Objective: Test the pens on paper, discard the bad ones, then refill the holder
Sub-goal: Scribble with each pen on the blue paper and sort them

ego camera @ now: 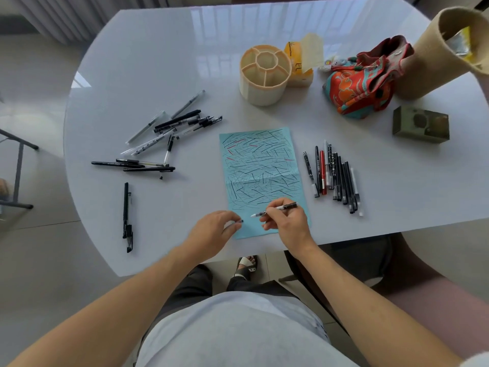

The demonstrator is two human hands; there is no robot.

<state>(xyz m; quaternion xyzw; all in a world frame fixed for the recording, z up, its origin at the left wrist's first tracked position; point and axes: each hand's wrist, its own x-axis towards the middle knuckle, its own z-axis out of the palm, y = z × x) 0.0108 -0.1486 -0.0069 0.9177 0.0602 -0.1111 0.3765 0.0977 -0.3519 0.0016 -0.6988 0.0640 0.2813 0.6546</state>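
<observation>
Head view, the only 1. The person sits at a white counter [132, 62] with a blue sheet of paper [260, 165] straight ahead, already dense with black test strokes and a few red ones.

Right hand [287, 221] grips a pen [275, 210] low on the barrel in a writing hold, uncapped tip aimed left over the sheet's near edge; whether the tip touches the paper cannot be told. Left hand [217, 229] pinches a small dark piece at its fingertips, probably this pen's cap [239, 221], held just beside the tip, ready either to come off further or go back on.

Sorting looks well along. To the right of the paper, a tidy row of pens [332, 178] lies parallel, 1 red among black; judged as 1 sorted batch kept orderly for regrouping. To the left, a loose scatter of pens [169, 136] at crossed angles, likely the other batch or still untested. 1 black pen [127, 215] lies alone near the left edge, well apart from both.

The round divided holder [264, 75] stands upright beyond the paper, compartments showing nothing inside, so refilling is not yet begun.

Behind it, a yellow tissue pack [301, 62]; further right, a red patterned cloth pouch [365, 78] and a small olive box [420, 124].
</observation>
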